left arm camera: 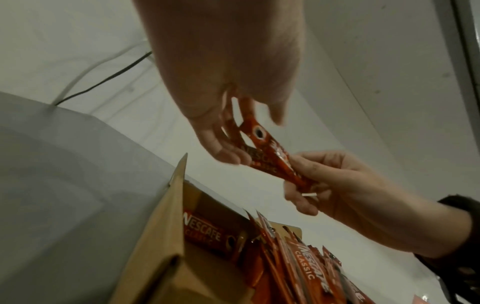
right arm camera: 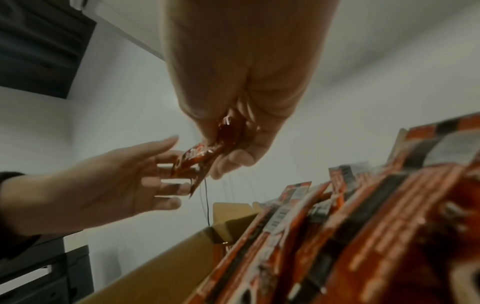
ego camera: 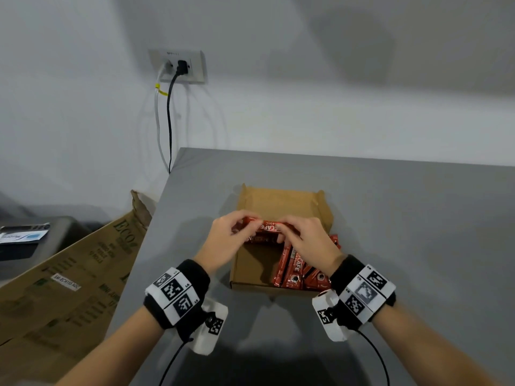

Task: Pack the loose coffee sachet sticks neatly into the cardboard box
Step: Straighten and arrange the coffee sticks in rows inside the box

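An open brown cardboard box [ego camera: 278,201] sits on the grey table. Several red coffee sachet sticks [ego camera: 295,268] stand packed along its right side, and one sachet [left arm camera: 202,234] lies flat at the far left inside. Above the box both hands hold a small bundle of red sachet sticks [ego camera: 269,227] crosswise. My left hand [ego camera: 246,232] pinches its left end between thumb and fingers. My right hand [ego camera: 282,234] grips the right end. The left wrist view shows the bundle [left arm camera: 267,158] between my left hand [left arm camera: 228,148] and my right hand [left arm camera: 301,185].
A large printed cardboard carton [ego camera: 69,274] leans off the table's left edge. A wall socket [ego camera: 178,66] with a black and a white cable is behind the far left corner. A dark device [ego camera: 22,238] sits at far left. Bare grey table [ego camera: 418,218] lies right of the box.
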A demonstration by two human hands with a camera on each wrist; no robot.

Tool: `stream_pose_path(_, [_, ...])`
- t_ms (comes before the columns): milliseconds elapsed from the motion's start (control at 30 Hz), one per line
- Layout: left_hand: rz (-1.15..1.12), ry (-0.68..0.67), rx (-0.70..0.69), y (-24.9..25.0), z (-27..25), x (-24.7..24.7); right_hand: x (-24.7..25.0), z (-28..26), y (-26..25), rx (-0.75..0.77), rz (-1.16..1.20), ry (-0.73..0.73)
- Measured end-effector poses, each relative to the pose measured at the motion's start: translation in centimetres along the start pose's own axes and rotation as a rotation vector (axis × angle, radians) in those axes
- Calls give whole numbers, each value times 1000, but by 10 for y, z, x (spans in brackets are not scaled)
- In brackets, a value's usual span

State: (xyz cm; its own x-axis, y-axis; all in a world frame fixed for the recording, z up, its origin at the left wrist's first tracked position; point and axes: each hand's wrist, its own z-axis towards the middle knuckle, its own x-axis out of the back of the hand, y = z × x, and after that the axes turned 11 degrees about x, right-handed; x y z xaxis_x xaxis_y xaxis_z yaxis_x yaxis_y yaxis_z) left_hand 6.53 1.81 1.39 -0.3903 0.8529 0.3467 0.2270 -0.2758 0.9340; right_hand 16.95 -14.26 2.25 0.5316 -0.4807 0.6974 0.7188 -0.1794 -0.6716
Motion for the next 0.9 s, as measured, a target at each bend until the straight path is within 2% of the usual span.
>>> stream_pose_path(67, [22,-61,15,-1,-3,3,-1,-4,0,-29,53,-7])
stream_pose_path(200, [65,-35,23,-1,-1,7,-8,-10,-5,-63,161,3])
stream_pose_path(333, [-12,-149,51,-1,-2,6,-9,-10,-9,-82,258,34])
stream_pose_path(400, [20,-114,56,0,-3,4,-9,-9,-8,-79,213,36])
stream_pose_path(433, [37,-86,56,-1,-3,4,-9,-9,-4,-86,151,80])
stream_pose_path(533, [25,8,42,-3,-4,5,-6,-7,6,-122,-52,353])
stream_pose_path(567, [21,32,42,-3,-4,6,-5,-7,8,-121,-73,403])
stream_pose_path(600, [22,45,43,-3,-4,6,-3,-7,8,-111,-75,397])
stream_pose_path(700, [35,67,53,-2,-2,5,0,-9,2,-19,-62,244])
stream_pose_path(800, [32,73,44,-3,0,4,-3,-9,-3,66,-34,216])
stream_pose_path(900, [50,51,11,-2,-3,1,-10,-9,-1,53,-64,203])
